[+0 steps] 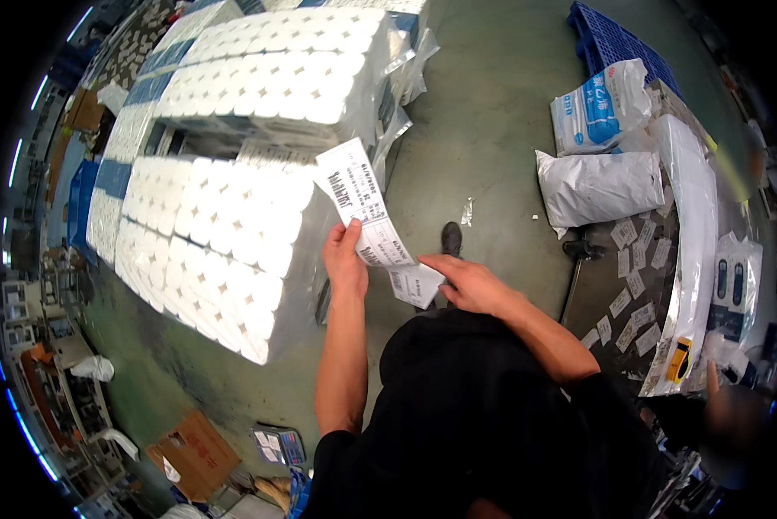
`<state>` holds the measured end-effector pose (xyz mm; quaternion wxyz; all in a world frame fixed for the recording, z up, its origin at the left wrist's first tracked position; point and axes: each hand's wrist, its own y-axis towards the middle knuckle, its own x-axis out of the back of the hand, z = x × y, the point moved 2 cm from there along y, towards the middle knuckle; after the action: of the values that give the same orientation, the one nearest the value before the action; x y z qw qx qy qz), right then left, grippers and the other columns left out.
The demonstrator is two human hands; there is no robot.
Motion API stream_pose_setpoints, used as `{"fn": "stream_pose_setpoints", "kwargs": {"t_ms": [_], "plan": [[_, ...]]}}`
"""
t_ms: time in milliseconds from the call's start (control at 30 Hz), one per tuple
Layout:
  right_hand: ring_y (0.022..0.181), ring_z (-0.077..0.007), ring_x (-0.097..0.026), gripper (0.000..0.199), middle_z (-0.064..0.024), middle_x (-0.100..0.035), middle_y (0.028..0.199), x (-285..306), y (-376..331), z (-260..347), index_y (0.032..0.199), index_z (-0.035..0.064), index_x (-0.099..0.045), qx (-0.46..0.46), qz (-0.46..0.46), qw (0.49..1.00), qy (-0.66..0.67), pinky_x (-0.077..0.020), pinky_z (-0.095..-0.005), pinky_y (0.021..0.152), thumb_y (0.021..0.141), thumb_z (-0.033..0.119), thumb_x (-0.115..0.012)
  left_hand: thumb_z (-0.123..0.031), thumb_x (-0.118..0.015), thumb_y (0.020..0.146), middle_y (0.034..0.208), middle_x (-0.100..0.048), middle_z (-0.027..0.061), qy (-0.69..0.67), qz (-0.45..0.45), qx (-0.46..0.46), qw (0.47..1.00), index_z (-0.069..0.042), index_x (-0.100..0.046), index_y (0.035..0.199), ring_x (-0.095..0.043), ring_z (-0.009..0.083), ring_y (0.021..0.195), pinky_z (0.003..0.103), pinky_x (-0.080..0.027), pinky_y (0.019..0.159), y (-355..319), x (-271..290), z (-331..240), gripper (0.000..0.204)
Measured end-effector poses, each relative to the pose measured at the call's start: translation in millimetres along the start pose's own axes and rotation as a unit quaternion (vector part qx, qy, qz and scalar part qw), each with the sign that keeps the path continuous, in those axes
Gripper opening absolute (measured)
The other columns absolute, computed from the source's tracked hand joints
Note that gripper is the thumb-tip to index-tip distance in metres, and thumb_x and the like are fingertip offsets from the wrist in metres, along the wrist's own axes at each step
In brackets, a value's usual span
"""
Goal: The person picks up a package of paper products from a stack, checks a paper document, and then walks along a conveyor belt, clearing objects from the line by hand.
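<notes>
Head view: left hand and right hand, fingers pinched closed on label strip.

both hands, left hand and right hand, hold a label strip.

Matt paper label strip in my grip; glossy plastic film over the tissue-roll packs; smooth concrete floor

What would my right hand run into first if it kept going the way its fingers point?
Probably the strip of printed labels: the right hand points left, its fingertips already at the strip's lower end, with the left hand just beyond.
</notes>
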<state>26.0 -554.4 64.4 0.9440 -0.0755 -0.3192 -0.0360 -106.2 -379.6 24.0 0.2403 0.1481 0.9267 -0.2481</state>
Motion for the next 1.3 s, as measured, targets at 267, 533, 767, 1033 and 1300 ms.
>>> {"fn": "stream_pose_setpoints", "kwargs": {"t_ms": [267,533,767,1033,1300], "plan": [[0.117,-0.0286,-0.043,0.056,-0.0148,-0.046,0.122,94.9,31.1,-15.7,0.121,0.006,-0.048,0.086,-0.229,0.964,-0.104,-0.0421,-0.0391,0.085,0.068,0.014,-0.066,-0.011,-0.052,0.089,0.078,-0.058,0.0045,0.354,0.158,-0.054,0.92,0.003,-0.054,0.088,-0.051,0.0077,0.066,0.022,-0.041,0.057,13.3,-97.9,23.4,0.014],[0.074,-0.0372,-0.06,0.022,-0.0186,-0.062,0.072,89.6,6.2,-86.5,0.077,0.0024,-0.063,-0.129,-0.168,0.977,-0.027,-0.0468,-0.0474,0.064,0.066,0.022,-0.061,-0.024,-0.065,0.081,0.097,-0.06,0.0126,0.535,0.388,0.119,0.741,0.004,-0.057,0.106,-0.055,0.0182,0.084,0.031,-0.045,0.074,14.5,-148.9,71.4,0.039],[0.071,-0.036,-0.059,0.017,-0.0153,-0.062,0.071,66.8,-17.0,-94.7,0.076,0.0047,-0.064,-0.163,-0.256,0.951,0.061,-0.0454,-0.0462,0.062,0.068,0.017,-0.056,-0.02,-0.066,0.08,0.072,-0.057,0.0038,0.549,0.528,0.1,0.64,0.004,-0.059,0.099,-0.046,0.0122,0.064,0.029,-0.042,0.058,1.1,-166.2,73.4,0.032],[0.074,-0.0319,-0.061,0.021,-0.0113,-0.064,0.077,10.6,-31.4,-58.5,0.086,0.0092,-0.066,-0.207,-0.322,0.916,0.122,-0.0468,-0.0432,0.062,0.069,0.015,-0.055,-0.013,-0.061,0.082,0.072,-0.053,-0.0013,0.513,0.578,0.108,0.626,0.001,-0.059,0.097,-0.042,0.0094,0.061,0.026,-0.037,0.052,6.6,-98.8,81.0,0.021],[0.074,-0.0319,-0.061,0.021,-0.0109,-0.064,0.076,-12.7,-13.7,-35.9,0.085,0.0116,-0.066,-0.194,-0.249,0.947,0.064,-0.0464,-0.0437,0.062,0.067,0.013,-0.054,-0.011,-0.057,0.083,0.086,-0.056,0.0011,0.525,0.562,0.103,0.631,0.002,-0.058,0.104,-0.047,0.0094,0.072,0.023,-0.039,0.059,-22.8,-74.8,36.8,0.025]]}}
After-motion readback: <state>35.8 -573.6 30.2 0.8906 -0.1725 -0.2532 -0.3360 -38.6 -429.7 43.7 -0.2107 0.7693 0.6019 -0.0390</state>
